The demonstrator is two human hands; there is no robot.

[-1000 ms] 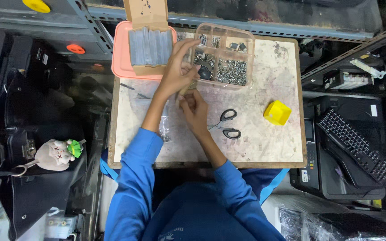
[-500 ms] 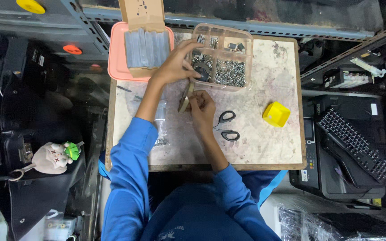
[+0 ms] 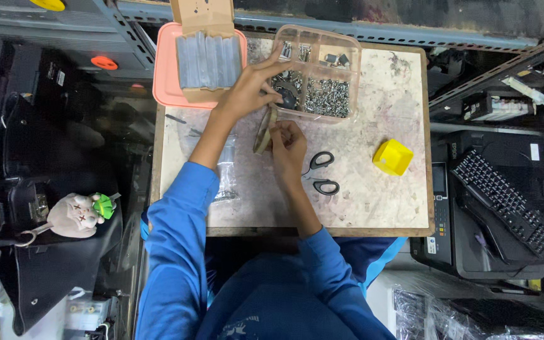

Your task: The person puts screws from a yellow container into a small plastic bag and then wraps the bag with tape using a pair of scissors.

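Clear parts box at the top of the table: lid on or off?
Off. The clear parts box shows bare screws in its compartments, and the left hand reaches straight inside.

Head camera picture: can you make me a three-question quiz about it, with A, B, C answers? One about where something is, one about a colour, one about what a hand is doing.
1. Where are the scissors?
A. in the clear box
B. on the table, right of the right hand
C. on the pink tray

2. What colour is the small tub?
A. yellow
B. green
C. white

3. What is the left hand doing?
A. lying flat on the table
B. gripping the scissors
C. reaching into the clear box

Answers:
1 B, they lie on the table beside the right hand.
2 A, it is bright yellow.
3 C, its fingers are over the box's screw compartment.
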